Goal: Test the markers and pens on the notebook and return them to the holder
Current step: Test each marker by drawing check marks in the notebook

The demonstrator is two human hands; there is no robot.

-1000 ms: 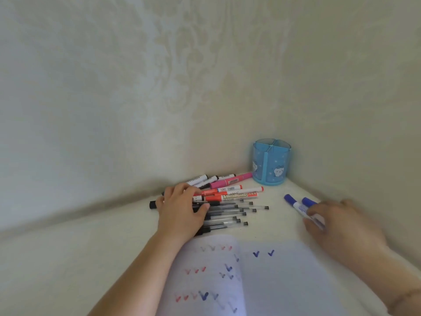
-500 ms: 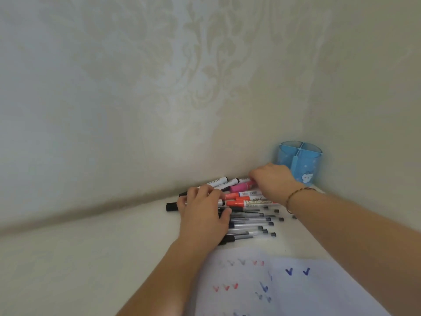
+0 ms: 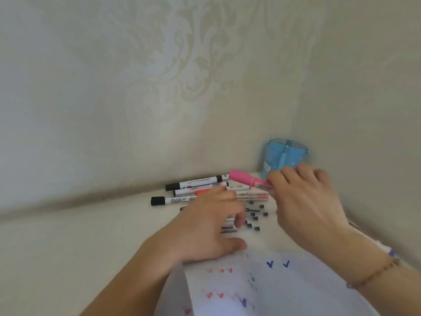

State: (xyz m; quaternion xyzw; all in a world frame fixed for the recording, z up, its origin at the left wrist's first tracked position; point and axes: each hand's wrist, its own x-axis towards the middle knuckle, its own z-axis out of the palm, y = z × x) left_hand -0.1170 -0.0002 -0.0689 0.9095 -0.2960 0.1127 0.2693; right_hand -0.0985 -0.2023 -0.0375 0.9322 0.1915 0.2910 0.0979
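My right hand (image 3: 305, 201) grips a pink marker (image 3: 245, 179) and holds it lifted above the pile, cap pointing left. My left hand (image 3: 205, 226) lies with loosely bent fingers over a row of clear pens with black caps (image 3: 252, 218). Black-capped whiteboard markers (image 3: 193, 181) and red markers (image 3: 250, 196) lie behind it against the wall. The blue pen holder (image 3: 284, 158) stands in the corner behind my right hand. The open notebook (image 3: 284, 290), marked with red and blue ticks, lies in front.
Patterned walls meet in a corner just behind the holder. The pale tabletop (image 3: 68, 247) stretches off to the left. A beaded bracelet (image 3: 376, 273) is on my right wrist, with something purple and white (image 3: 390, 252) beside it.
My right hand reached from the blue markers on the right to the back of the pile, took the pink marker and lifted it. My left hand stayed on the pens.
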